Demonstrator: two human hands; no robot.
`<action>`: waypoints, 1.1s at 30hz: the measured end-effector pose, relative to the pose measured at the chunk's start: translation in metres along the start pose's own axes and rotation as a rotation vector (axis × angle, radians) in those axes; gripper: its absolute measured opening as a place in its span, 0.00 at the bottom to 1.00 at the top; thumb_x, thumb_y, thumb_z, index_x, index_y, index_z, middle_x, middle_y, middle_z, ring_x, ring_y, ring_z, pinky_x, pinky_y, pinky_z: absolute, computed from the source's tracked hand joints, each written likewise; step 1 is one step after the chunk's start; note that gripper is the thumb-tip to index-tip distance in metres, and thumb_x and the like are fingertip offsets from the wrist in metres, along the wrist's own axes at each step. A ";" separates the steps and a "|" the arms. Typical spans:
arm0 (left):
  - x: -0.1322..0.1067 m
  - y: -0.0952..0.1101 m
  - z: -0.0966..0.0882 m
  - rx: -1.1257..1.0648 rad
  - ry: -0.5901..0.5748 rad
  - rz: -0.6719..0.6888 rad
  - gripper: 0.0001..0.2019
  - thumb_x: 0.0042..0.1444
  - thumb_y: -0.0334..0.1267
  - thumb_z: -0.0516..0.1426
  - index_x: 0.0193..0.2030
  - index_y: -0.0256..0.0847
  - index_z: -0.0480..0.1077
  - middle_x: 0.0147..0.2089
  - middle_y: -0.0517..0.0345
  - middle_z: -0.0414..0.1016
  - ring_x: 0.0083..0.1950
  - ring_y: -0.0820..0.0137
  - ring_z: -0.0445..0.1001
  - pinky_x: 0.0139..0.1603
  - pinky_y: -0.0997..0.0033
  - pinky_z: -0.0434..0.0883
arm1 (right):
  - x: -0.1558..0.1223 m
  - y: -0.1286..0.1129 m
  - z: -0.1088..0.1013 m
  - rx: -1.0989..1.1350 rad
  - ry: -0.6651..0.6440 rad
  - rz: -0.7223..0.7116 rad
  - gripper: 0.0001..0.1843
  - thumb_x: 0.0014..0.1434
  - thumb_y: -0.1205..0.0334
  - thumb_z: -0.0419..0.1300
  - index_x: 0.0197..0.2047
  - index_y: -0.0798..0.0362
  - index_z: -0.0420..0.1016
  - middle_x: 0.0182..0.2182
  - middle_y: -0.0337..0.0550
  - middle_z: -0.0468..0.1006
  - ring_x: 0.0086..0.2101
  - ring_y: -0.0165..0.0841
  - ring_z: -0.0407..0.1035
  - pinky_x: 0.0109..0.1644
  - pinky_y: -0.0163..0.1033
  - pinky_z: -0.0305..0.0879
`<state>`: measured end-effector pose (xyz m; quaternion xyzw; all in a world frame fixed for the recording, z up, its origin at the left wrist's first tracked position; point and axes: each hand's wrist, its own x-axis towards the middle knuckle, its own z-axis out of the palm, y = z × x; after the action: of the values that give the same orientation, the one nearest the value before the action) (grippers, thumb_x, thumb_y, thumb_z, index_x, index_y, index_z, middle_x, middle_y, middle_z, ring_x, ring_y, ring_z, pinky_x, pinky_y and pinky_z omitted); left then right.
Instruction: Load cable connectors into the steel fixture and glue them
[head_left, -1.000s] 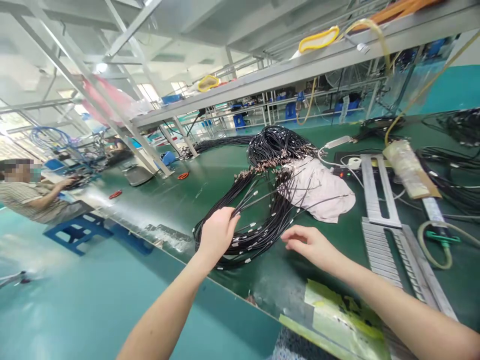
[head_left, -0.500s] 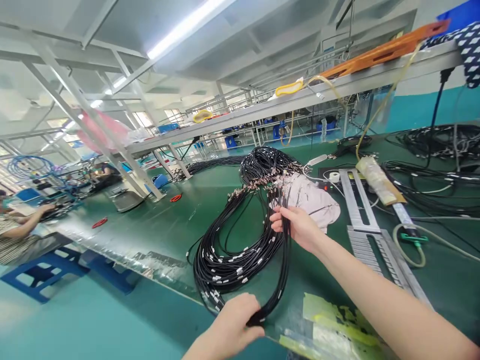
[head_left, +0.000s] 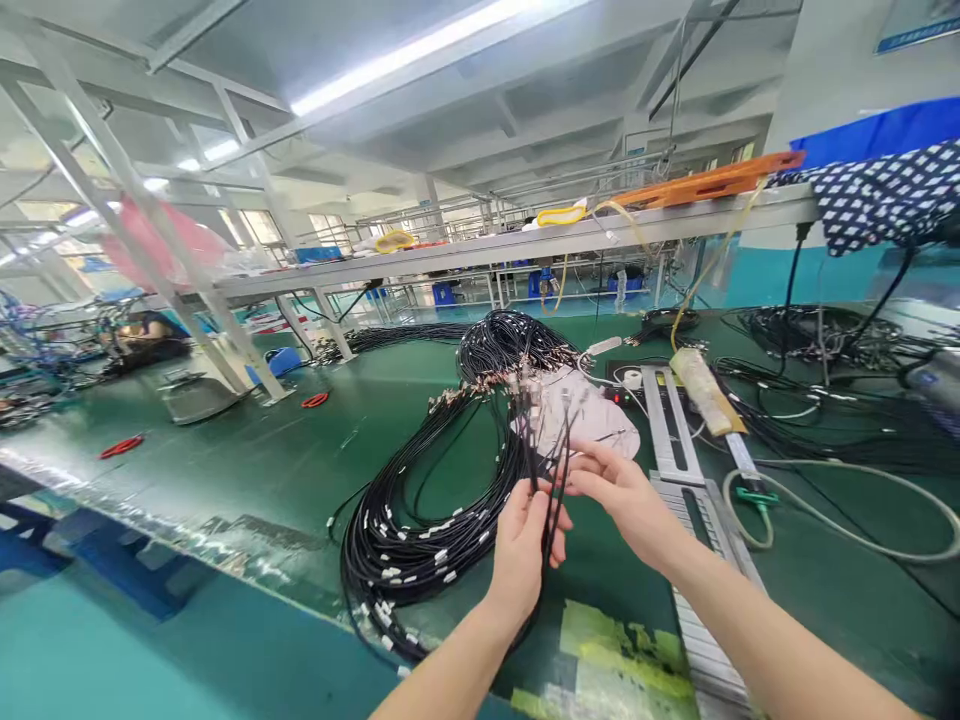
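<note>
My left hand [head_left: 521, 560] is shut on a thin bunch of black cables [head_left: 544, 500] that rises from the large coil. That coil of black cables [head_left: 390, 560] lies on the green bench mat, its strands marked with white sleeves. My right hand [head_left: 619, 505] is beside the bunch, with its fingertips at the strands. Whether it grips them is hard to tell. Behind my hands, a row of brass connectors [head_left: 480, 388] lines the cable ends, and a pale pink cloth [head_left: 577, 415] lies under them.
A slotted metal rack [head_left: 694, 500] lies right of my hands, beside a paper-wrapped roll [head_left: 701, 390]. Further right are black cable loops [head_left: 817, 420] and a pale hose [head_left: 825, 520]. Red-handled tools [head_left: 121, 446] and a metal tray [head_left: 196, 395] sit left. A shelf [head_left: 525, 240] runs overhead.
My left hand has risen from the coil's lower edge and now holds the bunch higher, close to my right hand. The view has turned left, shifting the bench rightward less than the shelf's far end.
</note>
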<state>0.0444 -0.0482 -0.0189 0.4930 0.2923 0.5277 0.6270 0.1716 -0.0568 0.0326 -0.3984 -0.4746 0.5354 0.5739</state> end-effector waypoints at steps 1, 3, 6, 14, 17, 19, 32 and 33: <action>0.000 -0.002 -0.001 0.016 0.031 0.033 0.14 0.57 0.50 0.54 0.37 0.40 0.60 0.26 0.65 0.66 0.16 0.83 0.60 0.13 0.84 0.55 | 0.000 -0.003 0.000 -0.012 -0.004 -0.006 0.25 0.47 0.60 0.64 0.49 0.53 0.66 0.36 0.41 0.76 0.36 0.31 0.70 0.41 0.37 0.66; 0.001 -0.004 -0.003 0.052 0.046 0.061 0.14 0.57 0.48 0.55 0.36 0.39 0.61 0.25 0.67 0.64 0.17 0.82 0.60 0.14 0.84 0.56 | 0.003 -0.006 0.004 -0.056 -0.023 -0.012 0.25 0.47 0.59 0.65 0.48 0.52 0.66 0.32 0.39 0.75 0.33 0.30 0.69 0.38 0.37 0.65; 0.001 -0.003 -0.006 0.079 0.033 0.064 0.13 0.57 0.46 0.56 0.37 0.38 0.63 0.22 0.68 0.60 0.18 0.82 0.59 0.16 0.83 0.57 | 0.012 -0.009 0.010 -0.085 -0.015 -0.022 0.20 0.46 0.56 0.65 0.42 0.53 0.69 0.25 0.35 0.71 0.28 0.28 0.67 0.32 0.36 0.63; 0.004 0.003 -0.011 -0.059 0.090 0.061 0.12 0.55 0.45 0.58 0.36 0.38 0.64 0.27 0.65 0.63 0.24 0.80 0.62 0.22 0.81 0.63 | 0.037 -0.015 -0.001 -0.003 -0.080 0.040 0.19 0.46 0.52 0.64 0.38 0.54 0.71 0.12 0.24 0.50 0.12 0.19 0.39 0.15 0.30 0.35; 0.002 0.000 -0.009 -0.023 0.022 0.009 0.13 0.55 0.45 0.58 0.37 0.36 0.66 0.28 0.62 0.66 0.27 0.78 0.65 0.24 0.79 0.66 | 0.042 -0.012 0.000 -0.072 -0.034 0.009 0.17 0.45 0.51 0.66 0.32 0.55 0.72 0.11 0.25 0.50 0.13 0.19 0.40 0.16 0.31 0.34; 0.002 -0.002 -0.010 0.020 0.039 0.025 0.13 0.55 0.46 0.58 0.37 0.36 0.68 0.31 0.58 0.68 0.32 0.75 0.68 0.30 0.78 0.69 | 0.044 -0.009 0.001 -0.095 0.000 -0.026 0.17 0.45 0.49 0.65 0.27 0.56 0.71 0.13 0.29 0.56 0.14 0.20 0.47 0.16 0.31 0.39; 0.006 -0.004 -0.005 0.049 -0.034 -0.053 0.14 0.54 0.46 0.57 0.38 0.35 0.69 0.23 0.65 0.60 0.21 0.81 0.56 0.19 0.82 0.56 | 0.037 -0.008 -0.001 -0.075 0.014 -0.018 0.16 0.46 0.51 0.66 0.26 0.55 0.67 0.11 0.25 0.50 0.13 0.19 0.42 0.15 0.29 0.38; 0.007 -0.004 -0.005 0.071 -0.028 -0.039 0.15 0.55 0.47 0.56 0.38 0.35 0.69 0.24 0.63 0.62 0.22 0.80 0.58 0.20 0.82 0.58 | 0.038 -0.006 -0.003 -0.084 0.034 -0.033 0.17 0.47 0.50 0.64 0.24 0.55 0.67 0.11 0.27 0.53 0.13 0.20 0.45 0.15 0.30 0.40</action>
<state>0.0434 -0.0401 -0.0232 0.5164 0.3115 0.4975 0.6235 0.1744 -0.0197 0.0418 -0.4231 -0.4933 0.4986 0.5736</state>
